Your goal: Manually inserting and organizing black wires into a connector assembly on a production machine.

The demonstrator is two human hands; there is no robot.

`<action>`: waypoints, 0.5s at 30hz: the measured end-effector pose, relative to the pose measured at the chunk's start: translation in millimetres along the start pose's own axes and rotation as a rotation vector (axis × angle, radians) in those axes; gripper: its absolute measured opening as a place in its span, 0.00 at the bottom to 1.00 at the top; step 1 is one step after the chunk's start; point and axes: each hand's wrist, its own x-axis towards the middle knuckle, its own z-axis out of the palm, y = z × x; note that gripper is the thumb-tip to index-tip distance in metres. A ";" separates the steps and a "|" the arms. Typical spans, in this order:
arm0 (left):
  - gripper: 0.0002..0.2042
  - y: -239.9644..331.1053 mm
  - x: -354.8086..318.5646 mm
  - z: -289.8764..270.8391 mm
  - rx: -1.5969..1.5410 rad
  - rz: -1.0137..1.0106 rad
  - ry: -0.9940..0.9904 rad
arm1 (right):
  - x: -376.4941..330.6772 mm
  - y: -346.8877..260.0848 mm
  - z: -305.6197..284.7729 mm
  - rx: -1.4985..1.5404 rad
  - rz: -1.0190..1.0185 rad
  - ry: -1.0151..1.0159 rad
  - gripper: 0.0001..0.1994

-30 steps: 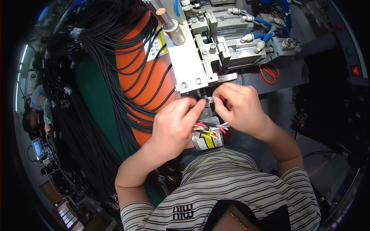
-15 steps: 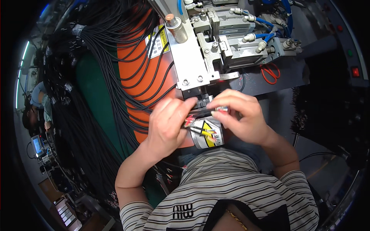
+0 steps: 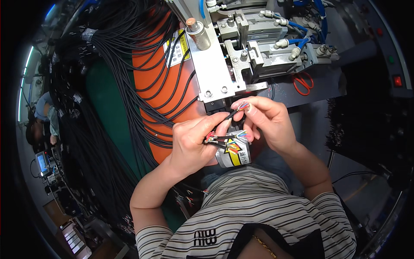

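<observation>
Fingertips [image 3: 246,108] of right hand [image 3: 265,123] pinch cable end [image 3: 241,106] mid-frame; left hand [image 3: 194,140] grips cable bundle [image 3: 222,139] (colored cores bared). Feeding step; next needs aligning under metal press [image 3: 235,64].

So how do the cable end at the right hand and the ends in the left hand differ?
The black cable end pinched by the right hand is single and raised near the grey metal machine; the bundle of black cable ends in the left hand is several, lower. Both show stripped coloured wires.
</observation>
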 end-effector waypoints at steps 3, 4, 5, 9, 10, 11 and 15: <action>0.12 -0.3 5.5 0.9 -0.013 0.002 -0.023 | -0.2 2.7 2.6 -0.136 -0.110 0.043 0.11; 0.12 0.0 6.9 1.0 -0.020 0.003 -0.034 | -0.3 3.7 3.1 -0.249 -0.179 0.061 0.11; 0.12 0.1 7.5 1.2 -0.021 0.003 -0.034 | -0.2 4.2 3.9 -0.361 -0.249 0.077 0.11; 0.14 2.2 8.1 1.7 0.212 0.206 -0.027 | 13.0 -1.3 -15.8 0.479 0.270 -0.102 0.06; 0.13 5.2 7.1 1.2 0.248 0.221 -0.038 | 14.1 -3.8 -17.7 0.493 0.303 -0.122 0.04; 0.13 8.2 6.3 0.7 0.283 0.237 -0.048 | 13.2 -4.3 -15.5 0.493 0.304 -0.120 0.04; 0.11 11.8 7.5 -1.6 0.200 0.118 -0.086 | -0.7 -4.8 8.2 0.043 0.045 -0.001 0.12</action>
